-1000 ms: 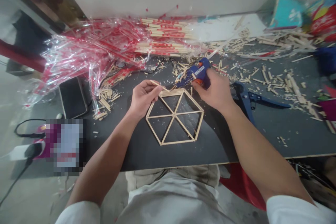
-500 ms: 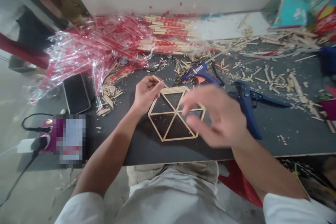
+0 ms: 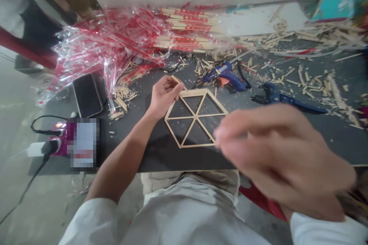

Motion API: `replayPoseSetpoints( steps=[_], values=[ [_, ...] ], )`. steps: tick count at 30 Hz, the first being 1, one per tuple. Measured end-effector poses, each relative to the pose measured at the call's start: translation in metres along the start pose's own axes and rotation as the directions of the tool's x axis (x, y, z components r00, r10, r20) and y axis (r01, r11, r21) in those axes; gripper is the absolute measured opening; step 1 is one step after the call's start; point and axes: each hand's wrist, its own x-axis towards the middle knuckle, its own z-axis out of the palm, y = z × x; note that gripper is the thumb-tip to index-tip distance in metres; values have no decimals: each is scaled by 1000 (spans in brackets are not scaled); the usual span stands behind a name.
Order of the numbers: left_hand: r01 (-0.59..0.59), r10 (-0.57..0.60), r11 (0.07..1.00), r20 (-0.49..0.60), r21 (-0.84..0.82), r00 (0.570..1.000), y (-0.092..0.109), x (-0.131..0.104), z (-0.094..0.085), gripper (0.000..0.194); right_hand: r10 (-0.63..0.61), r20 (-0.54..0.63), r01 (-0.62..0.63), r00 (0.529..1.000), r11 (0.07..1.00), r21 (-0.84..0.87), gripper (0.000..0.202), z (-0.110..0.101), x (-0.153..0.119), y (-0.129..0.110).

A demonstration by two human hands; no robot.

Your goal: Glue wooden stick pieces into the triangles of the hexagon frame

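On the dark tabletop lies a flat six-sided wooden frame point(image 3: 188, 117) of thin sticks, with spokes meeting in its middle. My left hand point(image 3: 163, 95) is closed at the frame's upper left corner, thumb and fingers pinching a short wooden stick point(image 3: 175, 79). Close to the camera, my right hand point(image 3: 276, 149) is raised above the frame's right side, blurred by motion. Its fingers are curled with the tips together; whether anything is between them I cannot make out. The right hand hides the frame's lower right corner.
Behind the frame lies a blue glue gun point(image 3: 227, 74); a blue hand cutter point(image 3: 287, 99) is at the right. Red plastic wrappers point(image 3: 115, 42) and bundled sticks point(image 3: 186, 42) fill the back. A phone point(image 3: 87, 95), a purple power strip point(image 3: 59, 138) and scattered stick offcuts point(image 3: 309, 78) lie around.
My right hand has moved right, towards me and up closer to the camera, its fingers drawing together. My left hand still pinches the stick at the frame's corner. The camera view has shifted slightly.
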Motion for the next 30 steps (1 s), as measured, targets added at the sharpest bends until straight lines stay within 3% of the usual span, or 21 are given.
replayPoseSetpoints(
  steps=[3, 5, 7, 10, 18, 24, 30],
  values=[
    [-24, 23, 999, 14, 38, 1000, 1, 0, 0, 42, -52, -210, 27, 976, 992, -122, 32, 9, 17, 58],
    [-21, 19, 997, 27, 71, 999, 2, 0, -1, 43, 76, -279, -135, 957, 971, -199, 25, 17, 18, 103],
    [-5, 2, 997, 35, 82, 999, 3, 0, -1, 45, 237, -300, -324, 924, 902, -285, 31, 22, 14, 143],
    [7, -10, 997, 35, 72, 999, 2, 0, -2, 46, 412, -261, -485, 873, 792, -371, 49, 29, 6, 180],
    [-40, 38, 997, 18, 67, 999, -2, -1, 1, 41, 489, -179, -521, 853, 788, -328, 48, 52, 12, 183],
    [-40, 40, 996, 1, 80, 999, -2, -2, 1, 44, 490, -217, -536, 844, 777, -330, 59, 61, 10, 184],
    [-40, 41, 998, -20, 47, 999, -5, -1, 2, 39, 447, -270, -519, 853, 786, -336, 43, 67, 7, 190]
  ],
)
